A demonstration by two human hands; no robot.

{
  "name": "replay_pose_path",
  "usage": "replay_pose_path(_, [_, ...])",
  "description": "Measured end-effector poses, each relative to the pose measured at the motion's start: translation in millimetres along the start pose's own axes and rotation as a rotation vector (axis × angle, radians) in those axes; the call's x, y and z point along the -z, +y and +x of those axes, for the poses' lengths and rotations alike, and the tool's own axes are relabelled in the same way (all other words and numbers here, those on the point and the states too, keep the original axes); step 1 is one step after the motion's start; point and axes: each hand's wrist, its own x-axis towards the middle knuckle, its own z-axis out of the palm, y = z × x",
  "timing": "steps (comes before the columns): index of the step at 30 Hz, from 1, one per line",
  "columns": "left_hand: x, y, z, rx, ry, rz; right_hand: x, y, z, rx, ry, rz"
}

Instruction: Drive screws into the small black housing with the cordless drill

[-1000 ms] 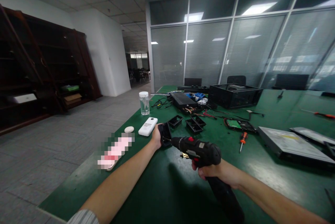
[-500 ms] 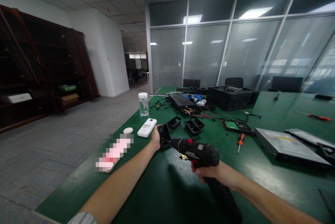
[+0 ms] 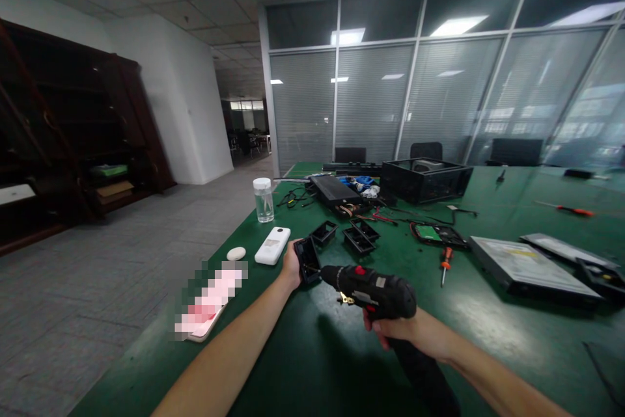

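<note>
My left hand grips a small black open-fronted plastic box by its left side, tilted up off the green table. In my right hand is a black cordless drill, fingers wrapped round its handle. The drill points left, its bit reaching into the box's opening; the tip is too small to make out. Beneath the drill's nose lies a little brass-coloured metal piece. Just behind the box sit similar black plastic frames, and a single one stands closer to it.
Left of the box are a white device, a clear jar and a blurred pink phone. An orange screwdriver and a metal drive lie to the right. Behind stands a black computer case near cables.
The camera view has shifted slightly, so the whole scene sits a little differently. Both hands keep their holds, and the drill stays pointed into the box.
</note>
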Motion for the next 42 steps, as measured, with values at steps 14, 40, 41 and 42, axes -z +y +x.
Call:
replay_pose_path(14, [0.8, 0, 1, -0.025, -0.027, 0.020, 3, -4, 1, -0.019, 0.014, 0.047])
replay_pose_path(40, [1.1, -2, 0, -0.091, -0.047, 0.037, 7, 3, 1, 0.022, -0.029, 0.070])
replay_pose_path(41, [1.0, -2, -1, -0.103, -0.053, 0.045, 7, 3, 0, 0.017, -0.027, 0.070])
replay_pose_path(42, [0.9, -1, -1, -0.113, -0.065, 0.054, 7, 4, 0, 0.012, -0.028, 0.070])
